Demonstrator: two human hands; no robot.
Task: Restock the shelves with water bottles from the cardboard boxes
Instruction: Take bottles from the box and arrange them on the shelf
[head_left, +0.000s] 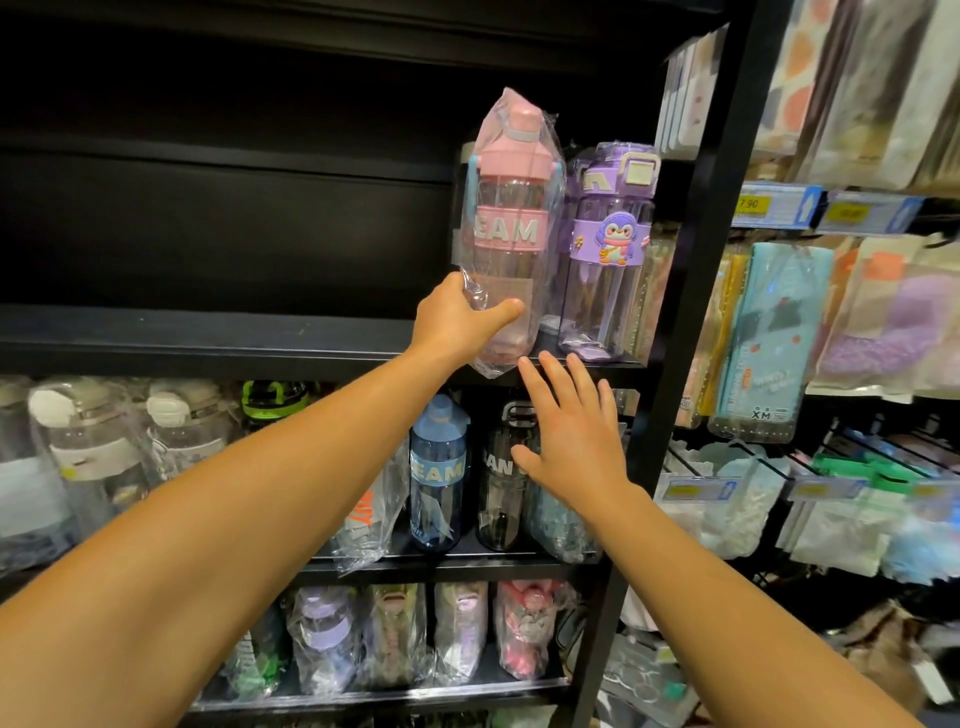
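My left hand (457, 322) grips the lower part of a pink-lidded clear water bottle (511, 218) in a plastic bag, upright at the front edge of the black shelf (208, 340). Right beside it stands a purple bottle (610, 249) with a penguin figure. My right hand (571, 431) hovers open just below the shelf edge, fingers spread, holding nothing. No cardboard box is in view.
The shelf left of the pink bottle is dark and bare. Below it stand a blue bottle (439, 473), a dark bottle (501, 478) and several bagged clear ones. A black upright post (691, 260) borders the unit; packaged goods (769, 332) hang to the right.
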